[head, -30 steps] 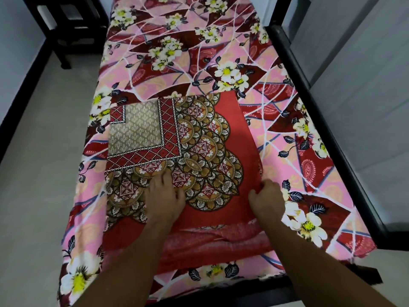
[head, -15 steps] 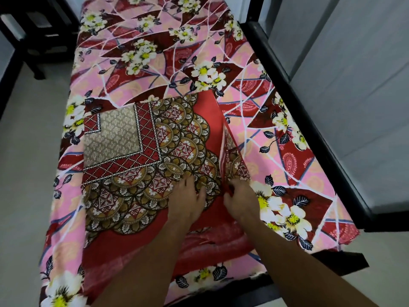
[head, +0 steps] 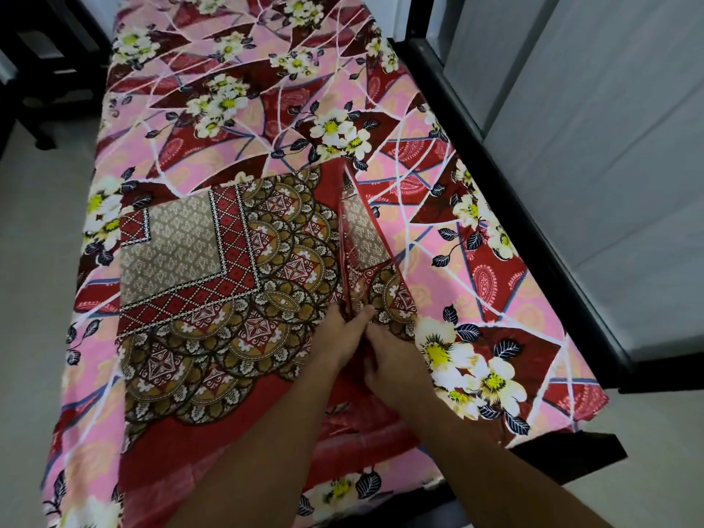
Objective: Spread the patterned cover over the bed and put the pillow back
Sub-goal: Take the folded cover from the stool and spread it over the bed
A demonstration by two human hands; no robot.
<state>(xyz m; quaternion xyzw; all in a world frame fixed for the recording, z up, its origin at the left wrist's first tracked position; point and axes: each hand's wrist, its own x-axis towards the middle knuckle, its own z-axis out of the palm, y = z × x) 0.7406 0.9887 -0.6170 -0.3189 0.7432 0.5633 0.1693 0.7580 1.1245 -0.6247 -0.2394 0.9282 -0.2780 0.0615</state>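
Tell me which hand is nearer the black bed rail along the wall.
Right. The right hand grips the patterned cover at its lifted fold, on the side toward the bed rail; the left hand pinches the same fold beside it, farther from the rail.
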